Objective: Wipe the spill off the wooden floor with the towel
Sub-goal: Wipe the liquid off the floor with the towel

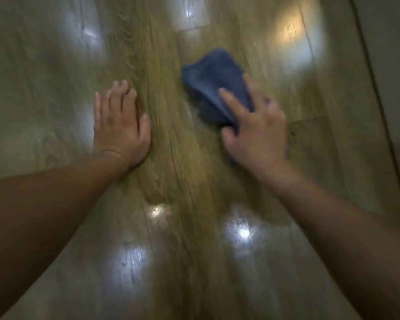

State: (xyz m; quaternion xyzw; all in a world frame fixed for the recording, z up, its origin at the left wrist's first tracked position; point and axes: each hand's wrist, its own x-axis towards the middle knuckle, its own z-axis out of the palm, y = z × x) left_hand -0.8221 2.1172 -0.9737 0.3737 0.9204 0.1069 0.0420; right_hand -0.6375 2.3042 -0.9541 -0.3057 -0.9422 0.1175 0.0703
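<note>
A crumpled blue towel (pixel 214 79) lies on the wooden floor (pixel 171 172) right of centre. My right hand (pixel 255 130) presses down on its near end, fingers spread over the cloth and thumb tucked against its edge. My left hand (pixel 120 123) rests flat on the bare floor to the left, fingers apart, holding nothing. The frame is blurred by motion. I cannot make out a distinct spill; the planks look glossy, with a faint wet sheen near the towel.
Bright reflections of ceiling lights dot the floor, near (pixel 243 232) and far (pixel 291 31). A pale baseboard or wall edge (pixel 383 88) runs along the right side. Open floor stretches to the left and toward me.
</note>
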